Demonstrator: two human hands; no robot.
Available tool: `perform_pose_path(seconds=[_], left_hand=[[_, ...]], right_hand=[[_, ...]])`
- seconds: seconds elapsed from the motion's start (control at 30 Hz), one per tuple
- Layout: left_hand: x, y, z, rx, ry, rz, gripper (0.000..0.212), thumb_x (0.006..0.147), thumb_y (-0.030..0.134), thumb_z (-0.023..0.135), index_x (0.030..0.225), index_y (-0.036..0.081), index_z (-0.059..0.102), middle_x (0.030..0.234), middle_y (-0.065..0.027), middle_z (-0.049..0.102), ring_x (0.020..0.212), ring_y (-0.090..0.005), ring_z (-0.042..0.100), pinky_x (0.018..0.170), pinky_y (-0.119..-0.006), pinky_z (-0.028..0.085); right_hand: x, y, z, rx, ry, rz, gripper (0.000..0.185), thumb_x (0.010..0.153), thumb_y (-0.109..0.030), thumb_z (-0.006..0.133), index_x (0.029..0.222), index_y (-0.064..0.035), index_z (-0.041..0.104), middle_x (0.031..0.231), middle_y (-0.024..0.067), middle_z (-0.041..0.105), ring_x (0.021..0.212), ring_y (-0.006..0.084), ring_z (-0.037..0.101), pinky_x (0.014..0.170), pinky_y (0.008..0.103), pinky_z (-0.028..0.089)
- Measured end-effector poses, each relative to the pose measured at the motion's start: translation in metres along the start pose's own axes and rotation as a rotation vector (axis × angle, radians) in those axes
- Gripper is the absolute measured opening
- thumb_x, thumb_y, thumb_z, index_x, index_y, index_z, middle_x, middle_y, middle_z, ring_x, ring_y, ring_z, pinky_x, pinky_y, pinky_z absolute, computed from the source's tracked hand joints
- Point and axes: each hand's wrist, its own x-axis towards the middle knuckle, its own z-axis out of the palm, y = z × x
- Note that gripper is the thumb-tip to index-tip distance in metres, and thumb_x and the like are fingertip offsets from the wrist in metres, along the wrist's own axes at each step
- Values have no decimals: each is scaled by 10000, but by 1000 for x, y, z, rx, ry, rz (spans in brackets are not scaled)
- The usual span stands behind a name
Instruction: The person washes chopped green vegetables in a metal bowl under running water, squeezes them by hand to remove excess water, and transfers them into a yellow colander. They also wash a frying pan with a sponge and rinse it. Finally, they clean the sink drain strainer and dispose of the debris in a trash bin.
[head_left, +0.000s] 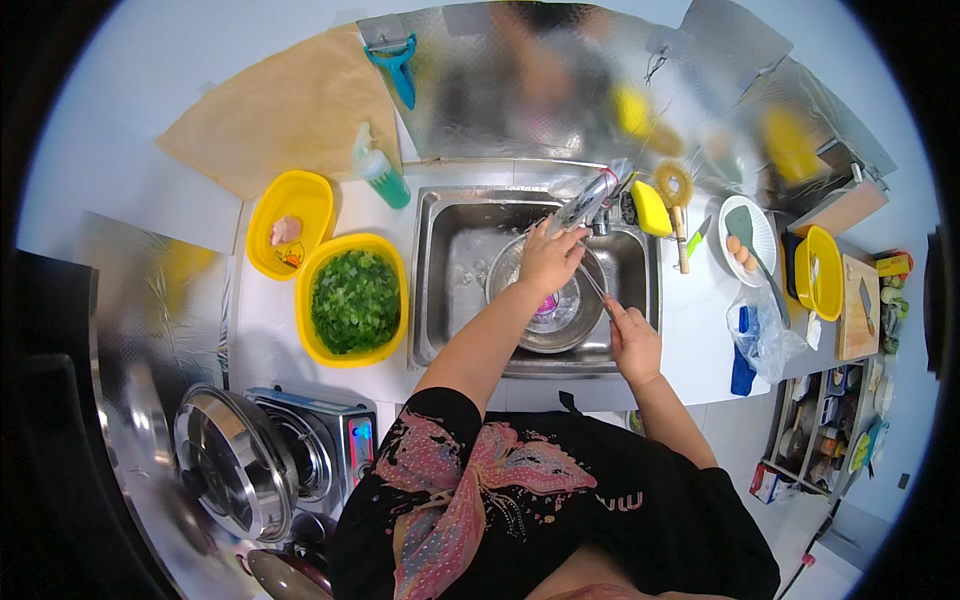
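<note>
A round metal bowl (581, 319) sits in the steel sink (450, 315), and a pink-and-white round mark shows through its middle. My right hand (636, 343), at the sink's right front, grips the handle of a thin metal utensil (594, 283). The utensil slants up and left over the bowl, and its far end is hidden beneath my left hand (551, 259). That hand is above the bowl's back part, fingers spread, close to the lower end of a plastic-wrapped faucet (585, 202). What lies under its palm cannot be seen.
Left are a yellow basin of chopped greens (356, 300), a yellow basin with raw meat (285, 229) and a spray bottle (382, 176). Right are a yellow sponge (650, 208), brush (679, 232), green-handled knife (699, 234) and plate with eggs (759, 259). A gas stove (315, 442) stands front left.
</note>
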Motion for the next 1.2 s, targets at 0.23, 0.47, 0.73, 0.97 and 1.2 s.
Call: perform_pose_path(seconds=[0.23,0.47,0.73,0.97,1.2], left_hand=[[-1,-98,-10,-435,-68,-343,350,954,337,606,1196,113,723,1327,-171,632,1321,-334,500,1122,-430,369],[-15,-32,-11,-34,146,-32,351,970,338,591,1199,102,713,1391,-169,584,1356,-357,468,1160,-447,318],[-20,-73,-22,-622,187,-395,279,991,198,599,1221,64,682,1202,-81,689,1186,-211,606,1004,-330,469],[-61,-135,-9,-1175,316,-1049,283,1000,232,566,1237,78,588,1127,-83,670,1051,-244,659,905,-391,539],[-25,-84,17,-1732,54,-1024,304,1043,286,495,1228,59,575,1244,-121,647,1153,-312,638,984,-464,527]], right_hand=[[-3,-8,-2,15,-44,-155,488,870,-77,646,1331,-233,629,803,70,556,711,269,620,603,413,512],[0,0,7,45,17,-110,474,864,-82,655,1319,-213,635,809,77,560,710,282,614,613,413,510],[1,-1,8,138,-78,-21,488,867,-112,678,1337,-232,619,837,79,582,757,291,632,655,423,518],[3,-10,18,149,-36,-9,449,883,-114,676,1309,-248,629,881,89,616,781,295,649,657,416,531],[-34,35,1,137,-66,67,417,919,-156,652,1330,-217,609,823,92,577,702,315,621,626,407,530]])
